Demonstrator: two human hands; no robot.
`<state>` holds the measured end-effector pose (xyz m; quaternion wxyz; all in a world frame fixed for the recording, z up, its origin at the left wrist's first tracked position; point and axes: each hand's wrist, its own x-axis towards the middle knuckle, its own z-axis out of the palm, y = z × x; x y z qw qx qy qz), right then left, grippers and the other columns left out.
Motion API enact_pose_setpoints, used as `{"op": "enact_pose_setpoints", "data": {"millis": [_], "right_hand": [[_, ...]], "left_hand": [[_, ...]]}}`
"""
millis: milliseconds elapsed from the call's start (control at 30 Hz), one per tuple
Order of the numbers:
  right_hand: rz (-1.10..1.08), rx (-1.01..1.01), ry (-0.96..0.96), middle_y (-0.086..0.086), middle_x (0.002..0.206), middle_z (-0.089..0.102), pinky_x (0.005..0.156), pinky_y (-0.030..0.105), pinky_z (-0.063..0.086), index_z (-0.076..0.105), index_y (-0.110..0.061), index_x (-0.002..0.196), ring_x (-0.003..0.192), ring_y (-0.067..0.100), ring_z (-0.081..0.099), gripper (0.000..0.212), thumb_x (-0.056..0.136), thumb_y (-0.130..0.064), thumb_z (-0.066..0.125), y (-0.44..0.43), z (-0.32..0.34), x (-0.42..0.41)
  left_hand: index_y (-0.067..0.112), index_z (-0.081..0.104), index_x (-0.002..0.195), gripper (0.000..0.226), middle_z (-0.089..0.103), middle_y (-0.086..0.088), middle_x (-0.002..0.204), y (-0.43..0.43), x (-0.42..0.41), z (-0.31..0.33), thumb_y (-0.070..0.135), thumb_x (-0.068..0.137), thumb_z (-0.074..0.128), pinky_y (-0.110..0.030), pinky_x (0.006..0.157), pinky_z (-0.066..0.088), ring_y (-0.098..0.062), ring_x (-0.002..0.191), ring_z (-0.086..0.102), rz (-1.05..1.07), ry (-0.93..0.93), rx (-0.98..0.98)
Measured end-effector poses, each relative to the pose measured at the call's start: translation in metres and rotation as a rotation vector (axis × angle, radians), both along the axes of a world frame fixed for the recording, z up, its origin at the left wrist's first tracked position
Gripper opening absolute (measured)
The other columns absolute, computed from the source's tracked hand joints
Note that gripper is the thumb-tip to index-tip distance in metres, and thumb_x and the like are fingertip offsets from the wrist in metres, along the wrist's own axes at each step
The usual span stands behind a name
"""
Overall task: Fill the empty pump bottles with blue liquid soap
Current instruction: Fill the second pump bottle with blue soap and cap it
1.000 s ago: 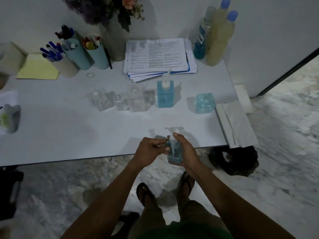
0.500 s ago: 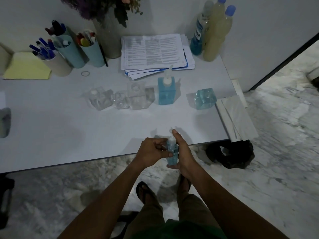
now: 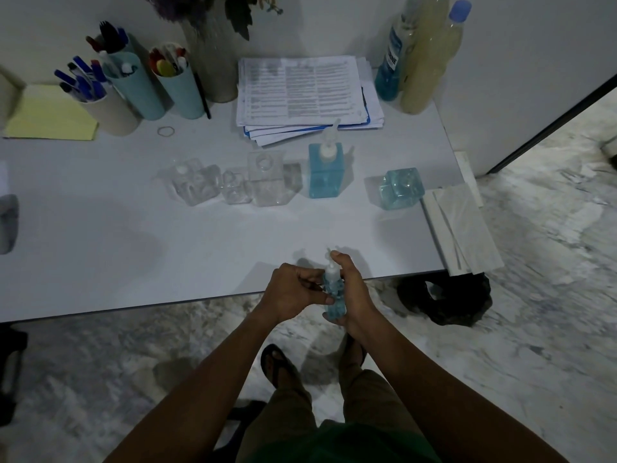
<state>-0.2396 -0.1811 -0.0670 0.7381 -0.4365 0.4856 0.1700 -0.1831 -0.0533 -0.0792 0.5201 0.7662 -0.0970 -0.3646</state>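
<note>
I hold a small pump bottle (image 3: pixel 333 290) of blue soap over the table's front edge. My right hand (image 3: pixel 352 290) wraps its body and my left hand (image 3: pixel 293 292) grips it from the left near the white pump collar. Further back on the white table (image 3: pixel 133 255) stand a filled blue pump bottle (image 3: pixel 324 172) and a blue-filled cube bottle (image 3: pixel 400 188) without a pump. Left of them sit clear empty bottles: a tall one (image 3: pixel 267 178), a small one (image 3: pixel 235 187) and a wider one (image 3: pixel 195 183).
Pen cups (image 3: pixel 133 85), a yellow pad (image 3: pixel 50 115), a vase (image 3: pixel 210 51), a paper stack (image 3: pixel 303 91) and tall bottles (image 3: pixel 424 55) line the back. White strips (image 3: pixel 460 225) overhang the right edge. A black bag (image 3: pixel 444 299) lies on the marble floor.
Both hands stay on the small bottle, shifting slightly as they work at its pump top. The view has tilted a little; the table items have not moved.
</note>
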Motion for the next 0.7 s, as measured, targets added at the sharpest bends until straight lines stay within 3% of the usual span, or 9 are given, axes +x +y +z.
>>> {"op": "enact_pose_setpoints", "data": {"millis": [67,333,467,567,700], "right_hand": [[0.009,0.012,-0.001,0.007,0.084,0.073,0.083,0.039,0.045,0.075,-0.014,0.087,0.086,0.024,0.066,0.062,0.062,-0.070,0.063,0.001,0.000,0.001],[-0.064,-0.024,0.051,0.008,0.095,0.072,0.074,0.037,0.049,0.071,-0.011,0.109,0.085,0.024,0.067,0.057,0.073,-0.056,0.068,-0.001,-0.006,0.001],[-0.062,-0.005,0.033,0.006,0.115,0.070,0.084,0.047,0.048,0.070,-0.023,0.115,0.106,0.025,0.065,0.088,0.046,-0.078,0.072,0.003,-0.004,-0.002],[-0.029,0.012,-0.028,0.002,0.110,0.074,0.096,0.048,0.045,0.074,-0.027,0.110,0.106,0.022,0.065,0.073,0.061,-0.081,0.062,0.001,0.000,-0.007],[0.050,-0.061,-0.143,0.002,0.104,0.075,0.083,0.041,0.055,0.072,-0.026,0.109,0.102,0.024,0.069,0.061,0.067,-0.069,0.069,-0.006,-0.001,-0.014]], "left_hand": [[0.015,0.078,0.105,0.046,0.078,0.003,0.094,-0.001,0.000,0.000,0.009,0.061,0.091,-0.034,0.086,0.059,-0.012,0.087,0.074,-0.002,-0.012,0.009],[0.016,0.079,0.102,0.045,0.078,0.004,0.091,-0.003,0.000,0.002,0.009,0.060,0.092,-0.030,0.083,0.059,-0.010,0.086,0.074,0.010,-0.014,-0.003],[0.016,0.078,0.103,0.045,0.078,0.005,0.092,-0.002,-0.002,0.003,0.009,0.060,0.092,-0.027,0.083,0.058,-0.009,0.087,0.074,0.005,0.000,-0.002],[0.015,0.078,0.105,0.048,0.078,0.004,0.093,-0.002,-0.002,0.003,0.010,0.060,0.093,-0.026,0.081,0.059,-0.009,0.086,0.074,-0.008,-0.009,-0.003],[0.018,0.077,0.102,0.050,0.076,0.007,0.085,-0.008,-0.005,0.010,0.015,0.055,0.095,-0.022,0.073,0.057,-0.007,0.076,0.072,0.027,-0.102,0.011]]}}
